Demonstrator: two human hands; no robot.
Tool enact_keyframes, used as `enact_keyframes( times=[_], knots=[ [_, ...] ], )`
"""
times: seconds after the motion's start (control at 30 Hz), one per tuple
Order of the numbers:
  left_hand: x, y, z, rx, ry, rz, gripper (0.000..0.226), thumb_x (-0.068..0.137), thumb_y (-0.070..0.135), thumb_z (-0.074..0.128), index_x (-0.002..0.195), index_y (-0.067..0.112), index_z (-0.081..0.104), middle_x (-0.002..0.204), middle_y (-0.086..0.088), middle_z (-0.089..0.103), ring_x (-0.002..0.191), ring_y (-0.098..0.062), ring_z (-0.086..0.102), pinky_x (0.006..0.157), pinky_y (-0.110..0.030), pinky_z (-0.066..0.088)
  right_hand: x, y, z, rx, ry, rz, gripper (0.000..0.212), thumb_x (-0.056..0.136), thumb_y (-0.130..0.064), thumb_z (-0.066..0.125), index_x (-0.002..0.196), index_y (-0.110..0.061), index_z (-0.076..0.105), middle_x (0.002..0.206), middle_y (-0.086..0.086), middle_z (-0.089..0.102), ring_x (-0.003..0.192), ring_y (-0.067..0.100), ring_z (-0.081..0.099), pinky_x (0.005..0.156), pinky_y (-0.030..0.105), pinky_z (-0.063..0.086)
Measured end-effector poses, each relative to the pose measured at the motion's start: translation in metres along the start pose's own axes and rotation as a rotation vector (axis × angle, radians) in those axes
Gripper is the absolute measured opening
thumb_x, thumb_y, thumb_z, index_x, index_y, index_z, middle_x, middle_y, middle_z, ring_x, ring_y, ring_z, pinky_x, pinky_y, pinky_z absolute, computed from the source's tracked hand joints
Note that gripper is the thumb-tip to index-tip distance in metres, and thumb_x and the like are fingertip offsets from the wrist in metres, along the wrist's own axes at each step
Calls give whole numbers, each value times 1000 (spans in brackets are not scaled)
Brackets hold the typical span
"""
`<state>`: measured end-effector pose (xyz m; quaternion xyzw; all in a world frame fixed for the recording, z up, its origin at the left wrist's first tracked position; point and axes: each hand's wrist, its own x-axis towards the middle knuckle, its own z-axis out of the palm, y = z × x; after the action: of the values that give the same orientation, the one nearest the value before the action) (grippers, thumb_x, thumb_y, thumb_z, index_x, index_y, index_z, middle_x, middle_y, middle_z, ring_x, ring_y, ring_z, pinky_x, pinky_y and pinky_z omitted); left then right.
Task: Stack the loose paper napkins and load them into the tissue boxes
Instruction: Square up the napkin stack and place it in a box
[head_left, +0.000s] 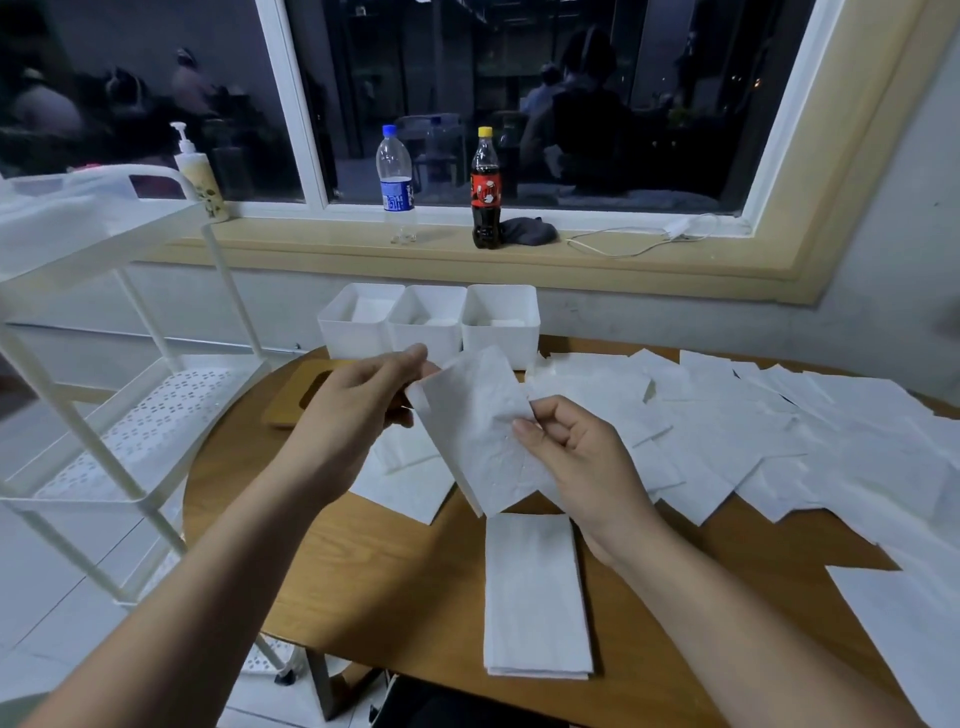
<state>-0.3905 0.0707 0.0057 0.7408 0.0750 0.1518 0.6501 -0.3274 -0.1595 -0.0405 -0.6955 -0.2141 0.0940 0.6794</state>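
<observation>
Thin white paper napkin (478, 436) in the grip: soft, matt, fine embossed dots, slightly crumpled. Just below the grip, flat white paper napkin stack (535, 592), same matt finish. Round brown wood-grain tabletop (363, 582) under it: smooth, low sheen. Beyond the grip, three white square plastic boxes (431, 335), smooth. Left of the grip, white perforated cart shelf (156, 415), prob. painted metal, satin.

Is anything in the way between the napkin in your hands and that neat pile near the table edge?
Nothing visible does. The left hand and right hand pinch the napkin in the air by the far end of the pile, whose top lies bare.
</observation>
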Motion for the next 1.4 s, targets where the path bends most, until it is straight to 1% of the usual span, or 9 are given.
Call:
enact_keyframes(
  times=[0.17,0.37,0.53,0.77,0.9,0.97,1.1,1.27,1.4],
  knots=[
    [3,0,6,118,-10,54,17,103,27,72,96,19,84,98,2,77,78,-9,60,79,-35,51,-3,6,-2,13,4,25,12,107,-24,66,113,-17,74,108,-1,82,107,18,76,106,57,56],
    [5,1,11,144,-9,67,8,99,20,78,95,15,82,97,-4,78,80,-9,61,75,-31,50,-4,5,-1,-11,-15,-8,11,107,-21,66,114,-17,74,108,-3,81,107,15,76,105,49,58],
    [7,0,11,176,-1,65,5,95,20,82,93,16,81,98,-7,77,83,-16,62,75,-34,50,-6,2,-3,-60,-51,-59,13,108,-19,64,118,-17,72,112,-5,80,111,12,74,103,40,59],
    [8,3,13,206,-33,80,8,97,21,79,90,17,80,96,-8,77,89,-25,65,79,-38,52,-5,-2,-7,-74,-49,11,15,106,-31,68,112,-18,73,106,-2,80,104,16,77,100,54,60],
    [7,4,21,172,-16,72,10,100,21,75,94,12,78,97,-9,77,96,-32,71,85,-40,57,-1,-3,-5,-153,-43,4,22,105,-42,66,104,-21,72,100,5,79,100,31,75,92,65,57],
    [6,3,26,153,18,74,11,100,22,75,96,12,78,97,-9,77,92,-27,72,86,-41,58,1,-3,-4,-147,-43,3,22,105,-43,65,105,-22,72,99,6,79,100,34,75,93,66,57],
    [3,2,33,123,19,73,11,100,20,75,103,10,78,99,-4,80,98,-26,76,92,-47,62,2,-4,-2,-123,-23,15,17,108,-35,63,110,-21,72,104,-6,81,102,15,77,97,57,61],
    [2,5,34,155,13,76,12,100,21,75,98,10,76,94,-4,78,89,-19,74,88,-43,62,1,-4,-4,-178,-24,-6,15,109,-33,63,110,-21,72,103,-7,81,99,14,77,94,58,61],
    [3,6,32,177,-4,86,10,99,22,77,95,13,78,95,-8,78,91,-27,72,85,-39,60,1,-5,-9,-204,-45,-20,14,109,-30,63,109,-19,72,103,-5,81,98,14,78,93,56,62]
  ],
)
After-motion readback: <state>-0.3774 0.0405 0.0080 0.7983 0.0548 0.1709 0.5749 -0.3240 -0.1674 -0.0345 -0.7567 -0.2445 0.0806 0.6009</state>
